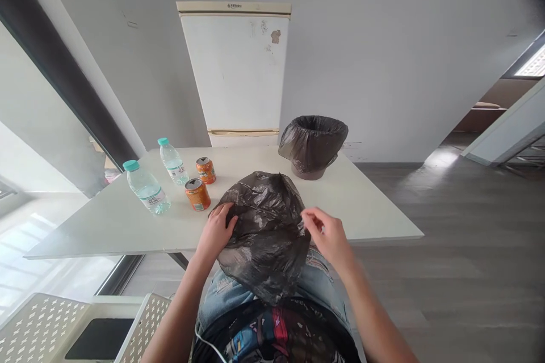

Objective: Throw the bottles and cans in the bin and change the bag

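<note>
A crumpled black plastic garbage bag (268,221) lies partly on the front of the table and hangs over its edge towards my lap. My left hand (218,231) grips the bag's left side, fingers curled on the film. At the right side, my right hand (327,232) pinches the bag's rim between thumb and fingertips. Left of the bag stand two orange drink cans (198,195), upright. Beyond them are two clear water bottles (149,190) with green caps. A small bin (309,172) lined with another black bag (315,142) stands further back on the right.
The white table (361,210) has its front edge close to my body. A white refrigerator (238,68) stands behind it, against a grey wall. At lower left, on the floor side, is a perforated white plastic basket (46,317) with something dark inside.
</note>
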The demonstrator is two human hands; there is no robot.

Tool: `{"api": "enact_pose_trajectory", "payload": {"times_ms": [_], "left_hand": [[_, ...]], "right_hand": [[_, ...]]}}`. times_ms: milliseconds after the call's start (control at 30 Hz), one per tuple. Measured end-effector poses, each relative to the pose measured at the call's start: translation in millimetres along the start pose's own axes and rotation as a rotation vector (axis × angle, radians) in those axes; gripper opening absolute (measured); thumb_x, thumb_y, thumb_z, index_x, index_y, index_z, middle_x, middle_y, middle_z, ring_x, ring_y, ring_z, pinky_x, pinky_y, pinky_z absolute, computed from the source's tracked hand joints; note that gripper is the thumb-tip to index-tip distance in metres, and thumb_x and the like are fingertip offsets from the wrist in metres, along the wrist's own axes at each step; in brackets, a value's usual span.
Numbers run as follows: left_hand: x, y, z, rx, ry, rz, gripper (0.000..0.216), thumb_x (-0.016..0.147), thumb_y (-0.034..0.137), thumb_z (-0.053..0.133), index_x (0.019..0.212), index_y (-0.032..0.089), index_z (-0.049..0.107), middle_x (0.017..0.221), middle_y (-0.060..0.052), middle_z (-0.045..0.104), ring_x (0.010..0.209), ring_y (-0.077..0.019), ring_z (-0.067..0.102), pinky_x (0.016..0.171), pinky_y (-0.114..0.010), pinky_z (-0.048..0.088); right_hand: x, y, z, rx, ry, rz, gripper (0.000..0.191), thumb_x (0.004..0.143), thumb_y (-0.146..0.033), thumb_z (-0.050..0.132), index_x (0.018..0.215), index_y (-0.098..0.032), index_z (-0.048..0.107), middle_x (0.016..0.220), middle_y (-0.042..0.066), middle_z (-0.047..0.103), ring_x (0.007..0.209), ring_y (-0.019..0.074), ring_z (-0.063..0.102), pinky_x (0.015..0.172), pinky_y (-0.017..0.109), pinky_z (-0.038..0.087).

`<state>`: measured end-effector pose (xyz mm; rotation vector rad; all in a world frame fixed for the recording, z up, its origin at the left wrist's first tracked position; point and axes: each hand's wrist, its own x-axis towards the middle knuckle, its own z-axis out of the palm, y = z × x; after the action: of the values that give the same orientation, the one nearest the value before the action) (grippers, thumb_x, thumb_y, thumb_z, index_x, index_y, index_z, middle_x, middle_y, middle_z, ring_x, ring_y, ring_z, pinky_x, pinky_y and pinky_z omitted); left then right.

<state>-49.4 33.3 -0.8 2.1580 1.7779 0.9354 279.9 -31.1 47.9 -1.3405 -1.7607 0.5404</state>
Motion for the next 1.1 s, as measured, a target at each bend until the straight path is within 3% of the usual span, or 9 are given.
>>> {"api": "enact_pose_trajectory", "payload": {"times_ms": [100, 167, 267, 500, 633, 767, 900, 1000, 1100], "left_hand": [[6, -2, -12, 0.071, 0.095, 0.044, 0.039, 0.104, 0.033, 0.05, 0.137, 0.019, 0.065, 0.142, -0.016, 0.067, 0.134, -0.0348, 0.061, 0.118, -0.052, 0.047], [11, 2, -18, 0.098, 0.154, 0.1, 0.04, 0.107, 0.036, 0.046, 0.139, 0.021, 0.064, 0.147, -0.015, 0.064, 0.138, -0.034, 0.058, 0.121, -0.051, 0.044], [20, 3, -8, 0.121, 0.097, 0.144, 0.044, 0.109, 0.041, 0.043, 0.143, 0.022, 0.062, 0.15, -0.014, 0.063, 0.14, -0.0319, 0.057, 0.123, -0.049, 0.042], [74, -12, 46, 0.251, -0.193, 0.18, 0.044, 0.108, 0.037, 0.046, 0.141, 0.014, 0.062, 0.155, -0.022, 0.057, 0.149, -0.036, 0.05, 0.125, -0.06, 0.036], [109, -11, 44, 0.216, -0.327, 0.367, 0.033, 0.104, 0.034, 0.055, 0.132, 0.02, 0.066, 0.149, -0.018, 0.062, 0.147, -0.0323, 0.051, 0.128, -0.063, 0.03], [121, -3, 37, 0.222, -0.344, 0.433, 0.028, 0.103, 0.032, 0.055, 0.125, 0.019, 0.068, 0.14, -0.017, 0.066, 0.141, -0.0323, 0.056, 0.126, -0.063, 0.032], [117, 5, 36, 0.192, -0.311, 0.459, 0.026, 0.104, 0.03, 0.054, 0.123, 0.02, 0.069, 0.137, -0.015, 0.067, 0.137, -0.0302, 0.059, 0.124, -0.056, 0.037], [113, 11, 35, 0.199, -0.316, 0.465, 0.028, 0.104, 0.028, 0.053, 0.127, 0.018, 0.068, 0.142, -0.016, 0.065, 0.138, -0.0307, 0.059, 0.122, -0.054, 0.039], [106, 19, 30, 0.167, -0.265, 0.442, 0.03, 0.104, 0.025, 0.053, 0.13, 0.019, 0.067, 0.146, -0.015, 0.064, 0.138, -0.0309, 0.058, 0.122, -0.053, 0.04]], "right_hand": [[38, 20, 3, -0.095, 0.099, -0.171, 0.035, 0.11, -0.044, 0.048, 0.115, -0.024, 0.076, 0.118, 0.01, 0.078, 0.112, 0.0275, 0.072, 0.099, 0.044, 0.059], [58, 28, 11, -0.131, -0.047, -0.307, 0.036, 0.111, -0.04, 0.044, 0.129, -0.029, 0.074, 0.145, 0.007, 0.068, 0.139, 0.028, 0.06, 0.118, 0.05, 0.051], [72, 32, 31, -0.206, -0.273, -0.348, 0.038, 0.111, -0.039, 0.047, 0.141, -0.034, 0.069, 0.159, 0.002, 0.058, 0.151, 0.0272, 0.051, 0.123, 0.053, 0.047], [11, 23, 69, -0.316, -0.085, -0.172, 0.039, 0.112, -0.032, 0.042, 0.139, -0.022, 0.069, 0.136, 0.013, 0.073, 0.123, 0.0313, 0.07, 0.104, 0.052, 0.058], [-10, 6, 47, -0.286, 0.04, -0.189, 0.029, 0.11, -0.033, 0.049, 0.125, -0.023, 0.072, 0.106, 0.009, 0.079, 0.099, 0.0283, 0.074, 0.093, 0.047, 0.056], [21, 0, 15, -0.311, 0.261, -0.213, 0.027, 0.108, -0.036, 0.054, 0.115, -0.021, 0.075, 0.093, 0.01, 0.075, 0.09, 0.0291, 0.067, 0.088, 0.046, 0.054], [62, 3, 10, -0.366, 0.069, -0.135, 0.025, 0.097, -0.041, 0.073, 0.113, -0.024, 0.08, 0.089, 0.009, 0.076, 0.092, 0.0317, 0.068, 0.084, 0.045, 0.056], [77, 6, 17, -0.391, -0.138, 0.001, 0.008, 0.088, -0.027, 0.081, 0.095, -0.027, 0.084, 0.086, 0.006, 0.079, 0.082, 0.0294, 0.072, 0.077, 0.042, 0.056], [82, 1, 6, -0.289, -0.121, 0.019, 0.01, 0.09, -0.022, 0.076, 0.091, -0.025, 0.085, 0.087, 0.005, 0.08, 0.077, 0.0252, 0.073, 0.076, 0.039, 0.055]]}}
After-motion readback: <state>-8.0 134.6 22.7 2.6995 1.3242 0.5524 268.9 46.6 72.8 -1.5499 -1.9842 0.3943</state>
